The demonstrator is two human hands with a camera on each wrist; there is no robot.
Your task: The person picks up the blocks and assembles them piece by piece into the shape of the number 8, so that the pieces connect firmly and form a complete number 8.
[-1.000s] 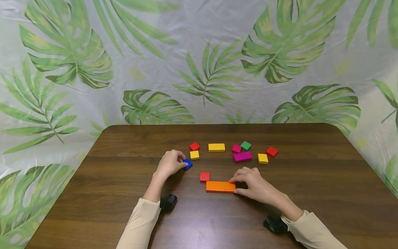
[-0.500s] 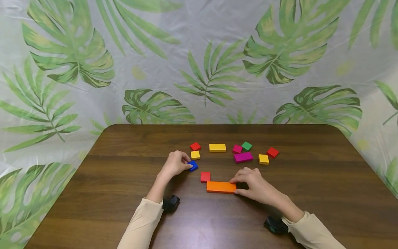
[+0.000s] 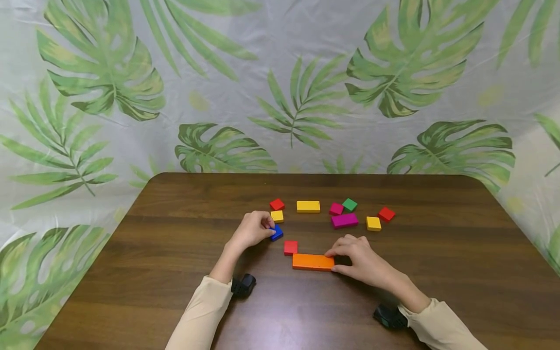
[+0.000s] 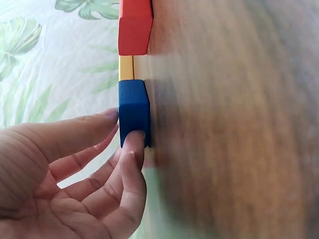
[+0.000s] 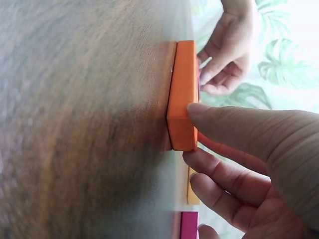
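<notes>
My left hand (image 3: 253,229) pinches a small blue block (image 3: 277,234) between thumb and fingers, low at the tabletop. In the left wrist view the blue block (image 4: 133,102) shows a flat side, with thumb on top edge and a fingertip at its near end. My right hand (image 3: 362,260) holds the right end of a long orange block (image 3: 311,261), thumb on the near side and a finger on the far side. A small red block (image 3: 290,248) lies against the orange block's far left corner, to the right of and nearer than the blue one.
Just beyond the blue block sits a yellow block (image 3: 277,216), with a red block (image 3: 277,204) behind. Farther right lie a long yellow block (image 3: 308,207), a pink block (image 3: 336,208), a green block (image 3: 349,204), a purple block (image 3: 344,221), a yellow block (image 3: 373,223) and a red block (image 3: 387,214).
My left hand has slid the blue block rightward, closer to the small red block and in front of the yellow one. My right hand and the orange block have stayed in place.
</notes>
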